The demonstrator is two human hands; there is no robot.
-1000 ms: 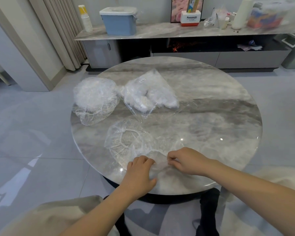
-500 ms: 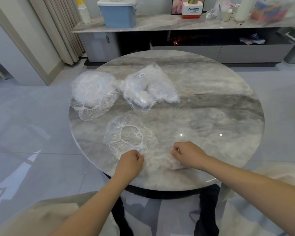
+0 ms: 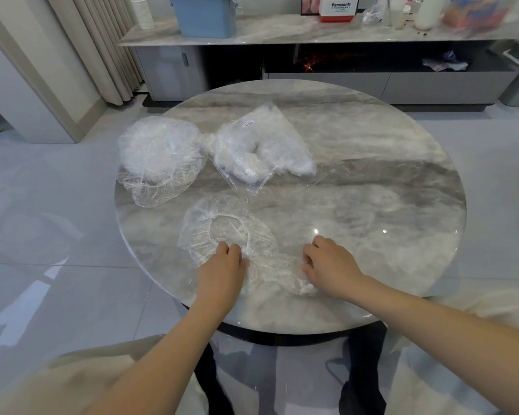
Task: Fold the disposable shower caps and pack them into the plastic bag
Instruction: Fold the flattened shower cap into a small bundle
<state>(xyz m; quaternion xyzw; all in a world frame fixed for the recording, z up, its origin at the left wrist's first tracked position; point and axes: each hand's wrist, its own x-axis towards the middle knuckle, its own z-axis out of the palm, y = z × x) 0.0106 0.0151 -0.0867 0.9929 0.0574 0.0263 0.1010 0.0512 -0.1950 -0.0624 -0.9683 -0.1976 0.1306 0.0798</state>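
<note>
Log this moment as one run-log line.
step: folding | left hand: grips shower cap | right hand: grips same cap | plastic bag: part-filled, behind | loose caps: far left

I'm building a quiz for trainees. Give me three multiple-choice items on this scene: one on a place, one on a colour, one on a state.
1. Where does the plastic bag lie on the table?
A. right of the heap of caps
B. under the hands
C. on the floor

2. What colour is the bin on the shelf?
A. red
B. blue
C. green

3. What is the state of the shower cap nearest the person?
A. packed
B. spread flat, pinched
C. hanging in air

Key: 1 A, bag beside heap. 2 B, blue walls. 3 B, left hand and right hand pinch its near edge.
</note>
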